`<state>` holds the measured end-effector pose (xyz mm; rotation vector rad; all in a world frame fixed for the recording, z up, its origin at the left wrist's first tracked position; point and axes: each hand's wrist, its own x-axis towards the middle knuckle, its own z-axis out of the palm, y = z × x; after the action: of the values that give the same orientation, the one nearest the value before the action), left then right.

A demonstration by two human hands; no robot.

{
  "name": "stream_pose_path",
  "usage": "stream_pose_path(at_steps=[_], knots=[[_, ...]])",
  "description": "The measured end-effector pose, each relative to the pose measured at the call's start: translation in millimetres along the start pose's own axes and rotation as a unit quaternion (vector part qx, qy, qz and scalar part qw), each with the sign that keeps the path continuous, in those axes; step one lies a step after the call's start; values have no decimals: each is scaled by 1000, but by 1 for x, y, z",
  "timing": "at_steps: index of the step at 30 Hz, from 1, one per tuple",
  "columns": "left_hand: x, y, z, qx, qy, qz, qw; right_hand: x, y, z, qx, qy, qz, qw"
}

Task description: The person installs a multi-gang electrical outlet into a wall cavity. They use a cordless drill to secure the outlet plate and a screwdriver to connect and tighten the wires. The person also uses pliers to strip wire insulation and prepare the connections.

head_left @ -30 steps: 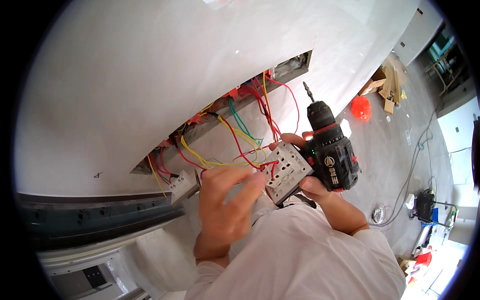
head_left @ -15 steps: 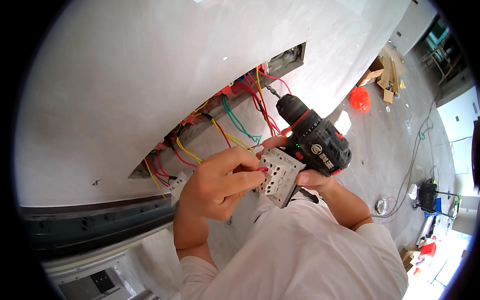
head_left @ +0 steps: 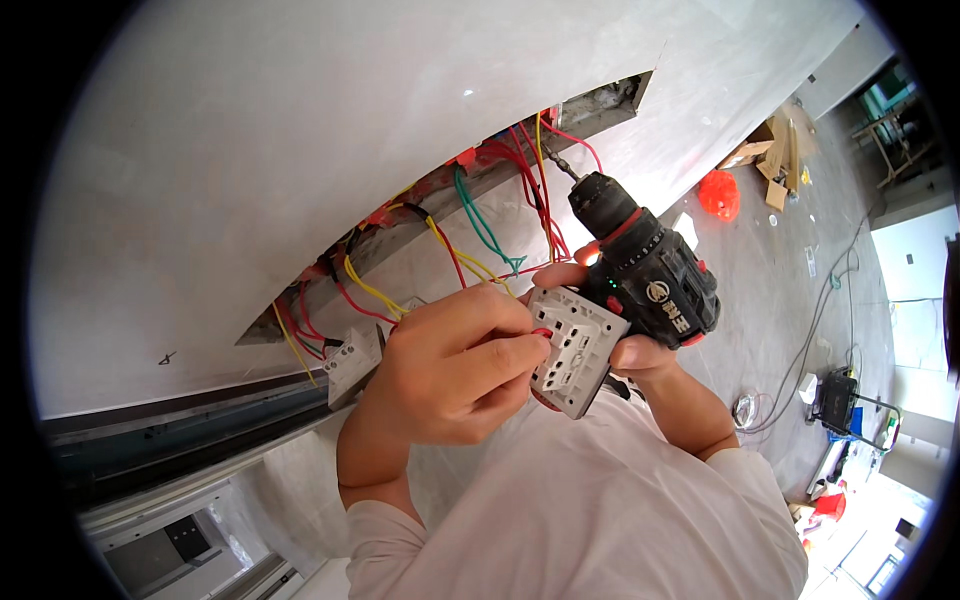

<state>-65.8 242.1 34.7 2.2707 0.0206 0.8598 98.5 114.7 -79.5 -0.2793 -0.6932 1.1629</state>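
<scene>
My left hand [head_left: 455,370] is closed, its thumb and fingertips pinching a short bend of red wire [head_left: 542,332] against the back of a wall switch [head_left: 575,350]. The switch's white back faces up and shows rows of small terminal holes; its front is hidden. My right hand [head_left: 648,358] grips the switch by its edges, thumb on the near side and fingers on the far side. That same hand also keeps hold of a black and red cordless drill [head_left: 650,270], whose bit points toward the wall. Whether the wire end sits inside a terminal is hidden by my fingers.
Red, yellow and green wires [head_left: 485,225] hang from a long slot [head_left: 600,105] cut in the pale wall. Another white switch [head_left: 352,365] dangles on wires left of my hand. Cardboard [head_left: 760,150], a red bag [head_left: 718,195] and a cable [head_left: 830,285] lie on the floor at right.
The view has shifted slightly, and hands, switch and drill appear a little farther right. My left fingers have curled closer together around the red wire. My right hand keeps the same hold.
</scene>
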Motion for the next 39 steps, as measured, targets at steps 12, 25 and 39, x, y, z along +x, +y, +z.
stream_pose_path(at_steps=[12,25,39], knots=[[8,-2,-8,-27,-54,34,998,1,0,3,39,23,0,999],[4,-7,-6,-29,-34,77,996,3,5,3,91,23,37,995],[0,-13,4,27,29,88,995,5,-2,11,127,106,45,985]])
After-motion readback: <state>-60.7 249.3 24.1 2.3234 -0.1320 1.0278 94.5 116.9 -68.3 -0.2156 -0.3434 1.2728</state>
